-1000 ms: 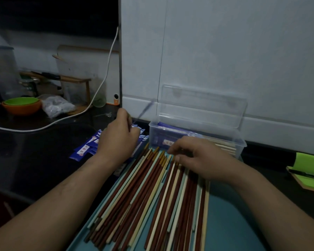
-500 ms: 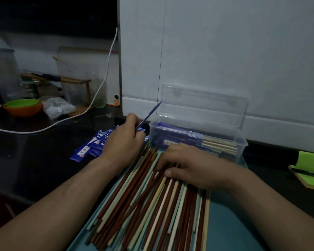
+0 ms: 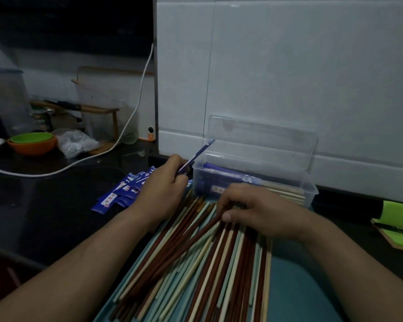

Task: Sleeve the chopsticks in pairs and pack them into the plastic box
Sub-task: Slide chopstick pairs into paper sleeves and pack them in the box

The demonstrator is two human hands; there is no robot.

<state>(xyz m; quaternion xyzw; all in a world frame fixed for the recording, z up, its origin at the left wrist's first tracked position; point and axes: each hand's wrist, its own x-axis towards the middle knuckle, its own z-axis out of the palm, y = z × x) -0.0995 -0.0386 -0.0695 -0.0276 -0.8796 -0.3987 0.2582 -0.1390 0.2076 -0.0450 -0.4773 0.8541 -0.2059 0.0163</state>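
Chopsticks [image 3: 207, 263], brown and pale, heaped loose on teal tray [image 3: 300, 287], nearest. Right hand [image 3: 261, 210] palm-down over their far ends, fingers curled, pinching one brown stick. Left hand [image 3: 163, 194] alongside, fisted round a blue sleeve [image 3: 197, 154] slanting upward. Beyond: plastic box [image 3: 310, 184], lid open, sleeved pairs inside.

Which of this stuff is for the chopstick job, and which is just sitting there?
For the job: blue sleeve in the left hand, brown chopstick pinched by the right hand, loose chopsticks, teal tray, sleeve pile, plastic box.

Just lying about: orange bowl, white cable, plastic bag, green notebook.
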